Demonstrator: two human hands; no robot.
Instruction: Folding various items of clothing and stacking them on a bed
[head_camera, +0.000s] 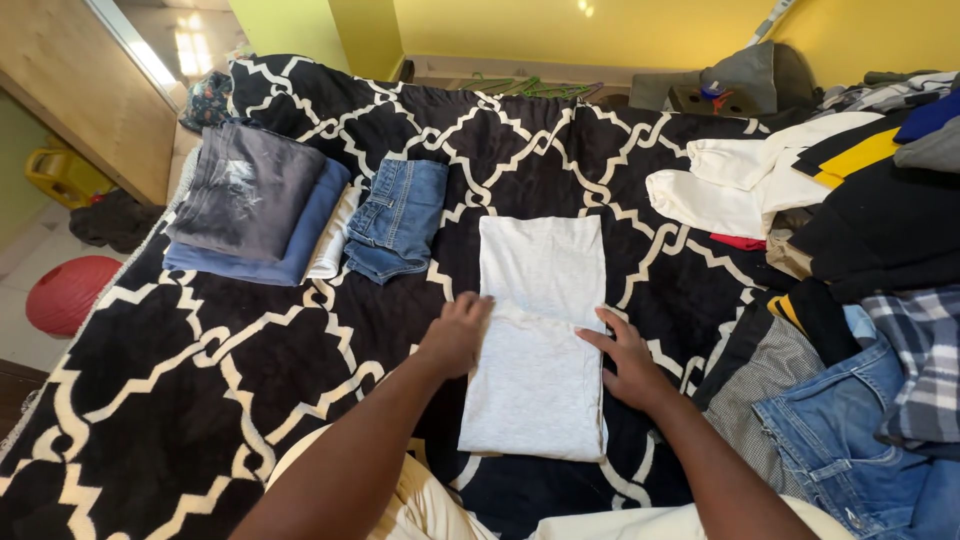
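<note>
One black bedspread with a cream lattice pattern (200, 380) lies under both hands, and one heap of unfolded clothes (860, 250) sits to the right of them. One folded pale grey cotton garment (540, 330) lies between the hands, the left hand (458, 332) flat on its left edge and the right hand (630, 362) flat on its right edge, neither gripping. Beyond the left hand are one folded blue denim piece (400, 215) and one small stack of three folded clothes (255, 205).

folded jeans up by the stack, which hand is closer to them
Left. The left hand lies on the left edge of the light grey folded garment, just below and right of the folded jeans. The right hand presses the garment's far edge, farther away.
</note>
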